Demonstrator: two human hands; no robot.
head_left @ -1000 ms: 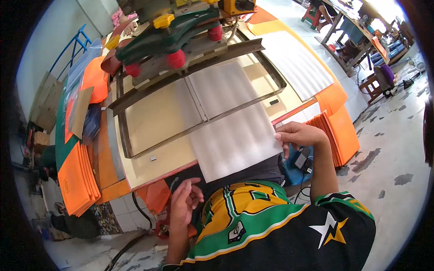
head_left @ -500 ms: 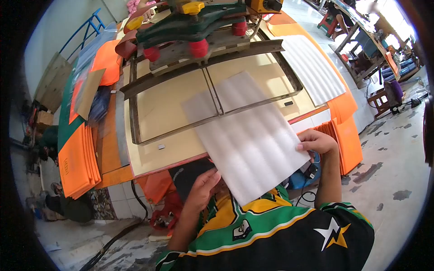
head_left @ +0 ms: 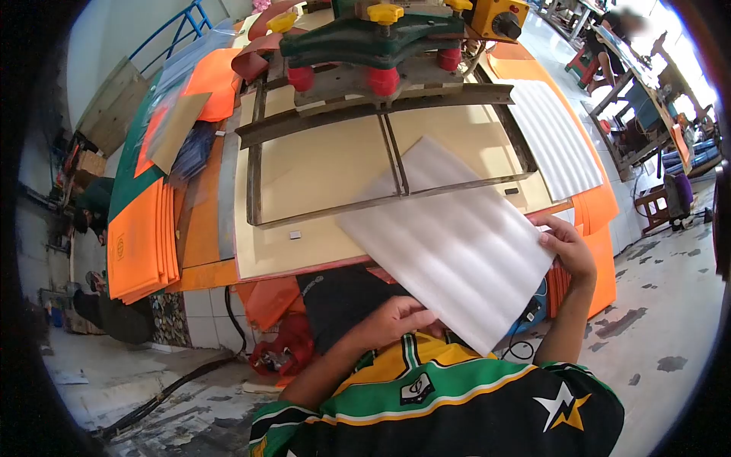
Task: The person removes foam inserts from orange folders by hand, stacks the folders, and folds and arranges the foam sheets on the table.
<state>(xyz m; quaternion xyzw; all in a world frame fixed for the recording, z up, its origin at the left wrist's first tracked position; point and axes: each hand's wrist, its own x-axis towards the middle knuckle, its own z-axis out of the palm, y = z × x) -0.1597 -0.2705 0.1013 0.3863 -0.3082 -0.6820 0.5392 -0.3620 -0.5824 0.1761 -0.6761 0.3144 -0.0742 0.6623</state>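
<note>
A white foam sheet point(head_left: 464, 251) lies slanted, its far end under the metal frame point(head_left: 327, 215) on the cream board point(head_left: 320, 171) and its near end out over the board's front edge. My right hand point(head_left: 565, 247) pinches the sheet's right corner, thumb on top. At the sheet's lower left edge is my left hand point(head_left: 403, 318), its fingers closed together on that edge, the fingertips partly hidden. Above the frame stands the green press head point(head_left: 373, 46) with red knobs.
Orange folded bags point(head_left: 141, 247) are stacked at the left, and more point(head_left: 601, 266) hang at the right. White foam sheets point(head_left: 556, 137) lie on the table's right side. A black cable point(head_left: 171, 388) runs over the floor. People are in the background.
The foam sheet has come partly out toward me and turned. My left hand, earlier free of it, has closed at its left edge. The view has shifted.
</note>
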